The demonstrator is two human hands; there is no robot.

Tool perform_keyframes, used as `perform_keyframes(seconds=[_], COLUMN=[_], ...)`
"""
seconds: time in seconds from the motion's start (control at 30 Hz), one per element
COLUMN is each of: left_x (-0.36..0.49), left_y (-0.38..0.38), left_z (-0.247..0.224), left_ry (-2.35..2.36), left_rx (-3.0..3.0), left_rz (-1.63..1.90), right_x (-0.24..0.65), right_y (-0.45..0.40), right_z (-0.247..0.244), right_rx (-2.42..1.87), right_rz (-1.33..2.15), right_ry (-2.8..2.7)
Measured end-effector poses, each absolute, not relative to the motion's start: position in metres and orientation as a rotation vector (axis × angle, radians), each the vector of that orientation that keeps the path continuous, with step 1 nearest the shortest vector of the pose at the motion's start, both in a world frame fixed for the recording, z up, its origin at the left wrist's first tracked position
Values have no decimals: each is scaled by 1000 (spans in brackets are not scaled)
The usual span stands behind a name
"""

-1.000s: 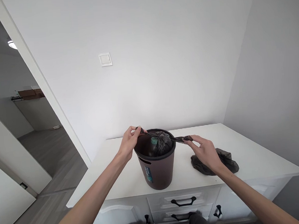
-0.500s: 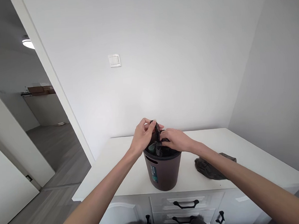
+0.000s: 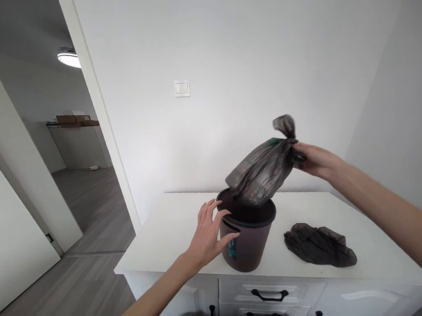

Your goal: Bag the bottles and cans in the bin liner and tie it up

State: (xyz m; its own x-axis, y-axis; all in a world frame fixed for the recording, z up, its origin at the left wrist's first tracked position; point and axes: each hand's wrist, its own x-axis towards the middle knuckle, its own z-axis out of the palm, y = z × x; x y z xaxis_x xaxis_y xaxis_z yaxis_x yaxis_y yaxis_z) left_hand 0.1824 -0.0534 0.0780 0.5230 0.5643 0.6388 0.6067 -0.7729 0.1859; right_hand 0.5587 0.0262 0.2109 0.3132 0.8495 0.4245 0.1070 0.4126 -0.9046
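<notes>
A full black garbage bag [image 3: 266, 171], knotted at its top, hangs tilted above the trash can. My right hand [image 3: 314, 159] is closed around it just below the knot. The bag's lower end is at the mouth of the can. The brown trash can [image 3: 249, 247] stands upright on the white cabinet top, with a dark rim and a teal label on its side. My left hand [image 3: 211, 230] is at the can's left rim, fingers spread, by the handle slot. To the right of the can lies a crumpled black plastic bag [image 3: 320, 245].
The white cabinet [image 3: 167, 257] has drawers with black handles [image 3: 269, 295] at the front. A white wall with a light switch [image 3: 182, 88] rises behind it. At the left, a doorway leads to another room, beside a white door [image 3: 13, 229].
My right hand has lifted the knotted garbage bag up and to the right out of the can. My left hand has let go of the bag and moved down to the can's rim.
</notes>
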Motion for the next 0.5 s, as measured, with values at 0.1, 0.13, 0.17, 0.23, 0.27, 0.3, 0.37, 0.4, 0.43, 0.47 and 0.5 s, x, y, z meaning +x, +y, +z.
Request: perform_keyframes(seconds=[0.1, 0.13, 0.17, 0.23, 0.27, 0.3, 0.37, 0.4, 0.43, 0.47, 0.5], left_x=[185, 187, 189, 193, 195, 198, 205, 208, 211, 214, 217], left_y=[-47, -45, -43, -39, -37, -34, -28, -24, -21, -18, -16], left_z=[78, 78, 77, 74, 72, 70, 66, 64, 63, 62, 62], left_ry=[-1038, -1035, -1032, -1023, -1018, -1014, -1006, -1004, -1004, -1003, -1004], left_rx=[-2634, -2623, -2615, -2607, -2606, -2602, -2580, -2562, -2541, -2522, -2507], left_rz=[-1120, -1133, -1147, -1182, -1200, -1220, -1254, -1268, -1278, -1282, -1279], right_x=[602, 616, 629, 651, 658, 664, 672, 674, 677, 679, 681], right_y=[24, 22, 19, 14, 12, 11, 12, 14, 17, 21, 25], right_z=[224, 225, 225, 218, 211, 202, 181, 168, 155, 142, 129], right_rx=[-1007, -1001, -1006, -1032, -1053, -1088, -1188, -1244, -1298, -1344, -1378], right_rz=[755, 738, 714, 676, 654, 620, 513, 452, 397, 346, 299], right_ry=[-1010, -968, -937, -880, -859, -855, -872, -879, -881, -874, -860])
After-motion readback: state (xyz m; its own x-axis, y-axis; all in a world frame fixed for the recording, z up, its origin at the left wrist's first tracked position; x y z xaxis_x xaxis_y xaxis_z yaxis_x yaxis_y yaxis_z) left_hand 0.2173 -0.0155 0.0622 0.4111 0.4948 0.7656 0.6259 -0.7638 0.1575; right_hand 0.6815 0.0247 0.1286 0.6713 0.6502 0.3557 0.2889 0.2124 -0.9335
